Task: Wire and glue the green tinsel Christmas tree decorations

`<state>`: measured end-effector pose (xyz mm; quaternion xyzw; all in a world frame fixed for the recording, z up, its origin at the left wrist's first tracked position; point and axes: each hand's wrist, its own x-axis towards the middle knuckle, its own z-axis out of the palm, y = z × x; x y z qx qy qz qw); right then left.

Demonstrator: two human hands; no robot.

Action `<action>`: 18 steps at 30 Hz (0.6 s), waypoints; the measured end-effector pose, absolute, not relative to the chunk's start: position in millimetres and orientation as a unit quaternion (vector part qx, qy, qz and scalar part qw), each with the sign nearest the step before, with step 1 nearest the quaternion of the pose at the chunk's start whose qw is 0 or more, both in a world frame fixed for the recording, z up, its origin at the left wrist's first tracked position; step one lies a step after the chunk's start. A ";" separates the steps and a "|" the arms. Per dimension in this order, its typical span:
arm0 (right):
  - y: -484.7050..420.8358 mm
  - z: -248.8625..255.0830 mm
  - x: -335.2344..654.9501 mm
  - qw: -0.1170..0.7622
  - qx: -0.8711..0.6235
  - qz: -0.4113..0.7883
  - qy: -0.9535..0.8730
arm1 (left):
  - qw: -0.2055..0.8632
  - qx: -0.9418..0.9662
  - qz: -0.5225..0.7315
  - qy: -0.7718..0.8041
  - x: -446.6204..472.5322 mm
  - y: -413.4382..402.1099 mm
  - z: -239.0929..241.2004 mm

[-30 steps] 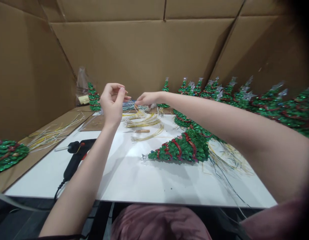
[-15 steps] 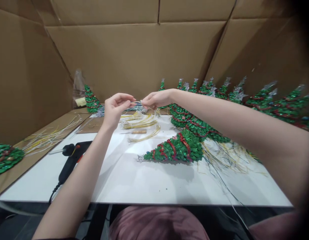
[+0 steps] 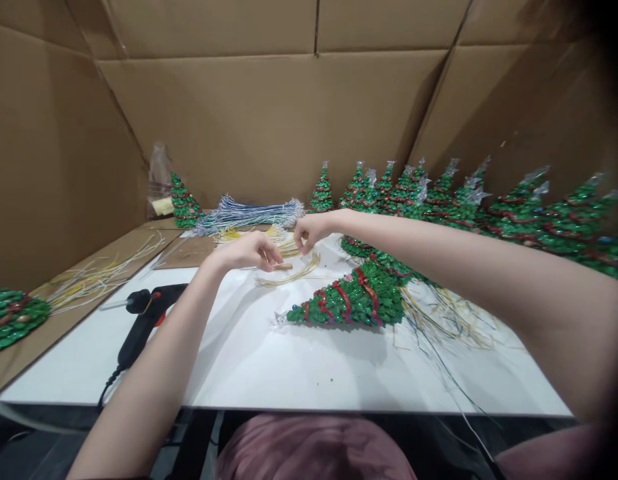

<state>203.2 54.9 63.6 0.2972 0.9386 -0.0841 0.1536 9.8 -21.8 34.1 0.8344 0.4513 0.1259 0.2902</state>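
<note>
My hands have lowered and parted: left hand (image 3: 253, 251) palm-down, fingers curled beside the wooden handle (image 3: 285, 267); right hand (image 3: 313, 232) wrist bent, fingers narrowed near yellow wires (image 3: 305, 271). I can't tell whether either holds anything.

Tabletop (image 3: 269, 373): smooth, slight gloss. Walls (image 3: 213, 120): matt brown cardboard. Lying tree (image 3: 356, 300): rough, glittery foil look; star (image 3: 278, 320) shiny, plastic-looking. Tool handle (image 3: 285, 267): looks like wood. Glue gun (image 3: 137, 335): black plastic.
</note>
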 end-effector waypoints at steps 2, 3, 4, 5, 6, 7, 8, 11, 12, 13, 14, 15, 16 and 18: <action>51.1 57.5 198.6 0.176 0.292 -0.076 0.937 | 0.293 0.841 0.093 0.446 10.9 -20.8 32.2; 49.3 54.8 196.6 0.186 0.290 -0.074 0.936 | 0.292 0.843 0.078 0.444 11.3 -20.1 31.0; 47.6 52.5 194.9 0.196 0.288 -0.072 0.935 | 0.291 0.845 0.064 0.444 11.6 -19.3 29.7; 46.0 50.3 193.5 0.205 0.287 -0.070 0.933 | 0.288 0.847 0.053 0.444 11.7 -18.4 28.4; 44.5 48.4 192.4 0.213 0.287 -0.069 0.931 | 0.284 0.848 0.043 0.446 11.6 -17.4 27.1; 43.3 46.7 191.5 0.220 0.288 -0.068 0.930 | 0.280 0.848 0.035 0.448 11.4 -16.4 25.9; 42.4 45.2 191.0 0.226 0.289 -0.066 0.928 | 0.275 0.849 0.029 0.451 11.1 -15.6 24.9; 42.2 42.4 191.4 0.236 0.295 -0.063 0.924 | 0.263 0.851 0.013 0.455 10.5 -14.9 23.8; 42.9 42.1 192.2 0.237 0.297 -0.062 0.923 | 0.260 0.852 0.008 0.455 10.6 -15.3 24.2; 44.0 42.1 193.2 0.239 0.299 -0.062 0.922 | 0.257 0.852 0.004 0.455 10.7 -16.0 24.9; 45.2 42.5 194.3 0.239 0.300 -0.062 0.921 | 0.253 0.853 0.001 0.457 11.0 -16.9 25.8; 46.6 43.2 195.4 0.239 0.301 -0.063 0.921 | 0.248 0.853 -0.001 0.460 11.4 -18.0 27.0; 48.1 44.1 196.4 0.239 0.302 -0.065 0.921 | 0.239 0.853 0.001 0.464 11.8 -18.9 28.2; 50.5 46.1 197.7 0.237 0.303 -0.069 0.920 | 0.208 0.850 0.022 0.483 12.3 -20.1 30.4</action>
